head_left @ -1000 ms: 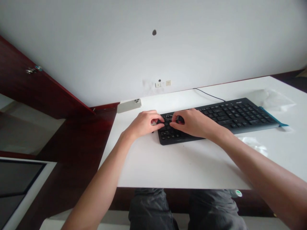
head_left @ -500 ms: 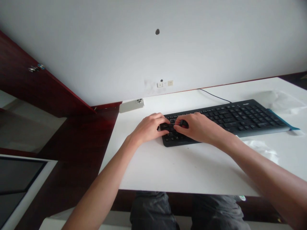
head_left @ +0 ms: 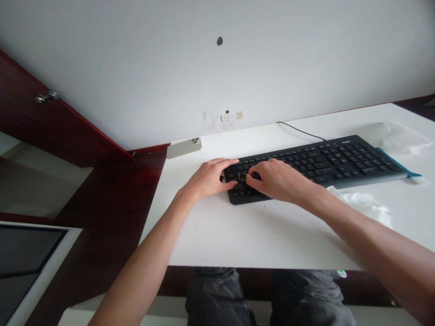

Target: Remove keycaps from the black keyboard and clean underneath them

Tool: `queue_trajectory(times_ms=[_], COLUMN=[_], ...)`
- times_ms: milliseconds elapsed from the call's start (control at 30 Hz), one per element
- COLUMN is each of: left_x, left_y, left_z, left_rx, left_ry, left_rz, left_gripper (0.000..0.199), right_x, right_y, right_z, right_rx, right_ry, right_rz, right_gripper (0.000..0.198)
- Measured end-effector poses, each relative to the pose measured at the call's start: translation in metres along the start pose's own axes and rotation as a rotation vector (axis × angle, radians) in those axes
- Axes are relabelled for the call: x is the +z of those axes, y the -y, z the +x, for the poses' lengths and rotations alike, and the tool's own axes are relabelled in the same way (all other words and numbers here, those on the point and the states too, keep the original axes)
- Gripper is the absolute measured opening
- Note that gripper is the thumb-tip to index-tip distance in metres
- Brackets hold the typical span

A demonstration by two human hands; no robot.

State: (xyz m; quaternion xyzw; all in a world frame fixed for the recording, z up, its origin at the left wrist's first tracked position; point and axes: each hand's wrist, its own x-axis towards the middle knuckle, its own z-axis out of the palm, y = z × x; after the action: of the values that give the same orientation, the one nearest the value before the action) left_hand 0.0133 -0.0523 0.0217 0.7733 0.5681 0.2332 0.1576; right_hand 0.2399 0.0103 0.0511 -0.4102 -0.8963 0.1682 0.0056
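A black keyboard [head_left: 319,164] lies at a slant on the white table. My left hand [head_left: 212,179] rests over its left end, thumb and forefinger spread apart, with keys showing between them. A small dark piece shows by its palm, too small to make out. My right hand [head_left: 273,179] is closed just to the right, above the left part of the keys. From its fingertips a thin wire loop, part of a wire keycap puller [head_left: 242,176], reaches down to the keys. The puller's handle is mostly hidden in the fingers.
A light phone [head_left: 183,148] lies near the table's back left corner. Crumpled white plastic [head_left: 369,206] sits before the keyboard, with a clear bag [head_left: 399,136] behind its right end. A blue strip [head_left: 396,163] runs along that end. The cable [head_left: 301,130] trails to the wall.
My left forefinger and thumb have spread further apart. My right hand has turned slightly, hiding the puller's black and red handle. The whole view has shifted a little.
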Motion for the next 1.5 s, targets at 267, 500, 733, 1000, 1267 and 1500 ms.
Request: queue_trajectory(times_ms=[267, 500, 733, 1000, 1267, 1500], left_x=[0.001, 0.003, 0.006, 0.006, -0.001, 0.000], left_y=[-0.001, 0.002, 0.006, 0.007, 0.015, 0.013], left_z=[0.002, 0.002, 0.005, 0.007, 0.006, 0.007], left_rx=[0.033, 0.057, 0.115, 0.109, 0.135, 0.117], left_ry=[0.006, -0.002, -0.018, -0.022, 0.050, 0.050], left_rz=[-0.023, -0.024, -0.012, 0.013, -0.052, -0.029], left_gripper=[0.050, 0.045, 0.039, 0.034, 0.024, 0.017], right_x=[0.010, 0.008, -0.010, -0.029, -0.020, -0.026], right_y=[0.006, 0.023, 0.036, 0.036, 0.007, 0.027], right_z=[0.001, -0.005, 0.012, 0.046, 0.039, 0.032], right_rx=[0.045, 0.114, 0.126, 0.119, -0.053, -0.121], right_ry=[0.030, 0.046, 0.160, 0.454, 0.431, 0.335], right_rz=[-0.064, -0.135, -0.211, -0.141, 0.007, -0.158], right_gripper=[0.038, 0.042, 0.040, 0.026, 0.020, 0.026])
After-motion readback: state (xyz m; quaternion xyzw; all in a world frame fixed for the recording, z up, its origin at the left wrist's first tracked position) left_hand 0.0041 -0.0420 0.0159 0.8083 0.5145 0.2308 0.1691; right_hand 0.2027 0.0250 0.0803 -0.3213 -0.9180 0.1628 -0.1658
